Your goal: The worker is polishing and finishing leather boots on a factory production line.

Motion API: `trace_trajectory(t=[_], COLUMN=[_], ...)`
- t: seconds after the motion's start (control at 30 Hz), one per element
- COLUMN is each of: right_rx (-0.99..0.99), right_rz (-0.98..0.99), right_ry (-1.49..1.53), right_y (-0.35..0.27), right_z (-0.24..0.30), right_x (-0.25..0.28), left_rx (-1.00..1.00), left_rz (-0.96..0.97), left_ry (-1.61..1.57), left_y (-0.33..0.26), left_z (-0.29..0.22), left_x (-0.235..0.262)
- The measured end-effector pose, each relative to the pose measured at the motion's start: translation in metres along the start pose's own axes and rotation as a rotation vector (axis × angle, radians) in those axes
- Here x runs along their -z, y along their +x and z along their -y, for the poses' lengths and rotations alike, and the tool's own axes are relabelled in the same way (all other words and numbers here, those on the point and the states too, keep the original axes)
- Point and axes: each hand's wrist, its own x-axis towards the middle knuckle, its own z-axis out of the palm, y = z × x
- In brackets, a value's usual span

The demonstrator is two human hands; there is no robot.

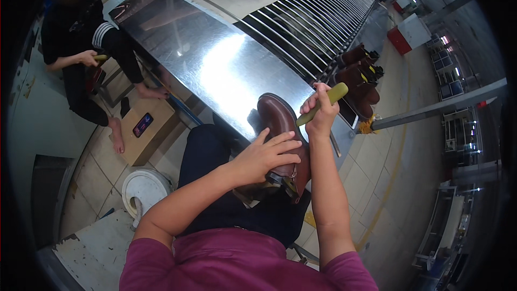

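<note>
A brown leather ankle boot (280,116) lies on its side at the metal table's near edge, toe pointing away and the open shaft toward my lap. My left hand (264,156) is laid across its shaft and ankle, fingers spread over the leather, holding it steady. In my right hand (320,113) is an olive-green oblong tool with rounded ends (337,92), gripped in the fist. Its lower end meets the boot's side near the sole edge. What the tool's covered part looks like is hidden by my fingers.
Beyond the shiny metal tabletop (177,43) runs a roller conveyor (307,21). Several brown boots (358,75) stand at the right, near a phone (347,112). A seated co-worker (81,48) is at the left, by a cardboard box (145,134) and white bucket (145,187).
</note>
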Motion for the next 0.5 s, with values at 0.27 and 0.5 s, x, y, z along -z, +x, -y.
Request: trace_trajectory(t=[0.27, 0.5], right_rx=[-0.045, -0.109], right_rz=[-0.273, -0.246], right_ry=[-0.523, -0.333], right_y=[-0.034, -0.079], right_z=[0.029, -0.006], right_x=[0.112, 0.162], left_rx=[-0.009, 0.003], left_rz=[-0.074, -0.142], left_ry=[0.002, 0.025], left_y=[0.012, 0.035], left_z=[0.011, 0.019], left_x=[-0.010, -0.007])
